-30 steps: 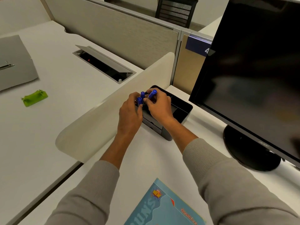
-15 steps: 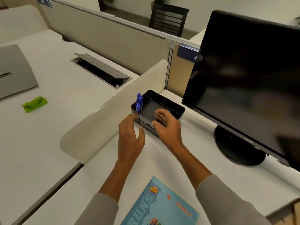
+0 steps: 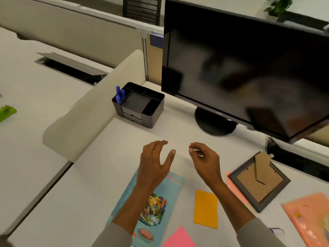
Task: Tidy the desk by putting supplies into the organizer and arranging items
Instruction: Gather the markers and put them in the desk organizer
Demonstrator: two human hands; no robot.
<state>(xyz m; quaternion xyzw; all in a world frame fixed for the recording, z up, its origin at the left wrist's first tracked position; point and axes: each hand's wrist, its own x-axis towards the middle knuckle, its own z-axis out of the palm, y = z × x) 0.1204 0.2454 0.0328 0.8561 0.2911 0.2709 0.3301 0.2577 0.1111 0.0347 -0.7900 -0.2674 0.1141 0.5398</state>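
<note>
Both hands (empty) withdrew from organizer (image 3: 142, 106).

Three markers (image 3: 122, 93) — one organizer (image 3: 155, 113) — one frame (image 3: 249, 182)

frame centre: bare desk (image 3: 142, 138) gives passage | upper centre: organizer (image 3: 140, 106) blocks | upper right: monitor (image 3: 240, 68) overhangs | left: divider (image 3: 85, 114) walls

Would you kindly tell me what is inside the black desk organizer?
Three blue markers stand in the organizer's left corner compartment. Its front drawers are shut, so their contents cannot be seen.
</note>
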